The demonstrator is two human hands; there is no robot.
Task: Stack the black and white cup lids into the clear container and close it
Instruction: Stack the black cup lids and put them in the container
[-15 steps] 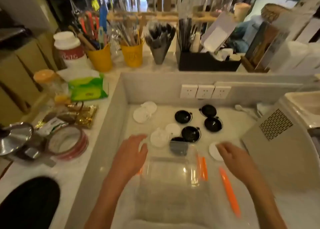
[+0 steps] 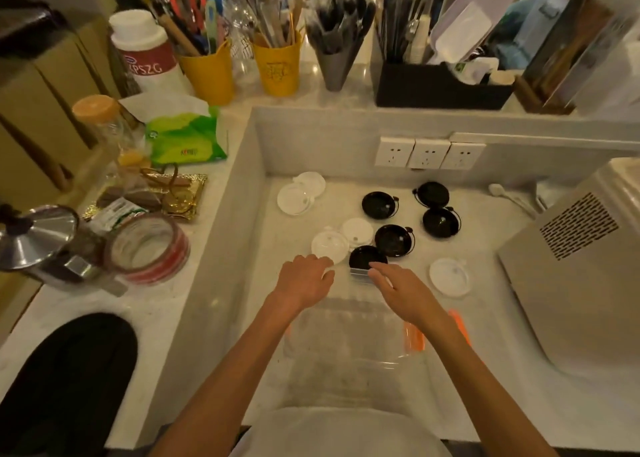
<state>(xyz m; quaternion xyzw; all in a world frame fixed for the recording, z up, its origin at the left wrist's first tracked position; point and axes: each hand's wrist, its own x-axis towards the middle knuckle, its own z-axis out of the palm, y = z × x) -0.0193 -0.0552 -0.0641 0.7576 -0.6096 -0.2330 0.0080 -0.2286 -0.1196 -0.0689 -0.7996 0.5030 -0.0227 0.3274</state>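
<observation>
The clear rectangular plastic container point(image 2: 349, 332) lies at lower centre of the frame on the pale marble table point(image 2: 485, 370), beneath both forearms, its long axis running from the bottom edge toward the lids and its far end under the fingertips. The left hand point(image 2: 304, 280), palm down with fingers curled loosely, rests over the far left corner; whether it grips the rim cannot be told. The right hand point(image 2: 403, 292), fingers extended and unclenched, reaches over the far right corner toward the nearest round black plastic cup lid point(image 2: 367, 257), which sits just beyond the container's end. Compared with half a second ago, both hands have advanced up the frame and drawn closer together. Four more black cup lids point(image 2: 394, 240) lie in the centre, white round cup lids point(image 2: 329, 245) to their left and one point(image 2: 449, 276) to the right of the right hand. Orange clips point(image 2: 414, 337) flank the container's right side.
</observation>
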